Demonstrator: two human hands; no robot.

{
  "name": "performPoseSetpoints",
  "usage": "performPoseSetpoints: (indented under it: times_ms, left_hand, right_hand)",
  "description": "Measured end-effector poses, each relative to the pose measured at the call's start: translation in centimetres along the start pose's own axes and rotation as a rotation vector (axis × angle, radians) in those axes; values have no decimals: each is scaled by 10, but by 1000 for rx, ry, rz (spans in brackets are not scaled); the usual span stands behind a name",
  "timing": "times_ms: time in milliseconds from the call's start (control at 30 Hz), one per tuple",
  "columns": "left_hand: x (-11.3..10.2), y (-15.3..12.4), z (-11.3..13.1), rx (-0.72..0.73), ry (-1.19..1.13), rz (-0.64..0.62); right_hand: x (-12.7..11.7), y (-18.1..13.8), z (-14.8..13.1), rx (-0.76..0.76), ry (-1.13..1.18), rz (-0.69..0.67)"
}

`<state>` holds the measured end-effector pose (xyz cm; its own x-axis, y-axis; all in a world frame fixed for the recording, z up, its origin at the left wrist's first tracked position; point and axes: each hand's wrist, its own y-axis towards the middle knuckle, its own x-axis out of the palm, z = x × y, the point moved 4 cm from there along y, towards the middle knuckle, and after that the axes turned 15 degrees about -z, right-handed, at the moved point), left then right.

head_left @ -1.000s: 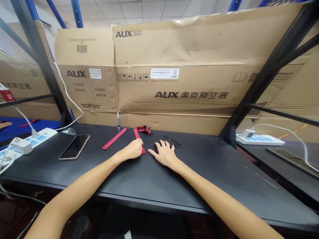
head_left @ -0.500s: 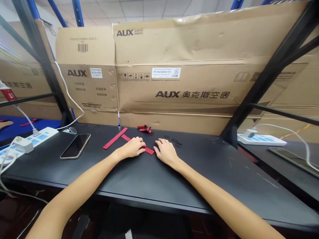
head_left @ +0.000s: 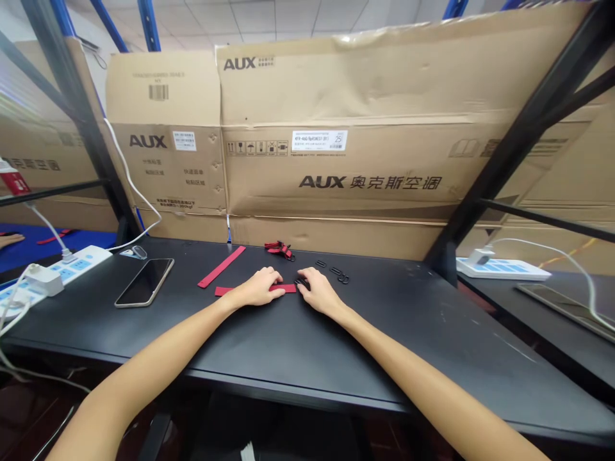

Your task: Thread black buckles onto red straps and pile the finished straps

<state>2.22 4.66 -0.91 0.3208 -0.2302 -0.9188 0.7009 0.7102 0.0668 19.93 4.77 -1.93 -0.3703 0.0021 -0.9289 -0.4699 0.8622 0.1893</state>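
Observation:
A flat red webbing strap (head_left: 289, 289) lies crosswise on the black table, partly covered by my left hand (head_left: 259, 287). My left hand is closed on it, thumb and fingers near its middle. Just beyond the strap's right end, my right hand (head_left: 318, 292) is curled around a small black buckle (head_left: 302, 282), mostly hidden by the fingers. A second red strap (head_left: 221, 267) lies slanted to the left. Behind my hands sits a bundled red strap with black fittings (head_left: 279, 249). Several black buckles (head_left: 337, 271) lie right of it.
A phone (head_left: 145, 282) and a white power strip (head_left: 79, 261) with cables are at the left. Cardboard panels (head_left: 336, 218) stand along the back edge. Black frame posts (head_left: 446, 256) flank the table. Another person's hand (head_left: 9, 239) shows at the far left.
The strap under my left hand has turned from slanted to nearly level. A black buckle now shows between my right fingers, which have curled in.

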Motion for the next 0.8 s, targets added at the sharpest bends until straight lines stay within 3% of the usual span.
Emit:
performPoseSetpoints:
  times_ms: [167, 400, 633, 800]
  left_hand:
    - [2, 3, 2, -59, 15, 31]
    - [3, 3, 1, -47, -98, -8]
    - [0, 3, 6, -79, -73, 59]
    - [-3, 1, 13, -13, -266, 49]
  right_hand:
    - [1, -1, 5, 128, -73, 7]
    - [-3, 2, 7, 3, 286, 45]
    - [-2, 2, 0, -18, 659, 54]
    - [-4, 1, -3, -6, 689, 74]
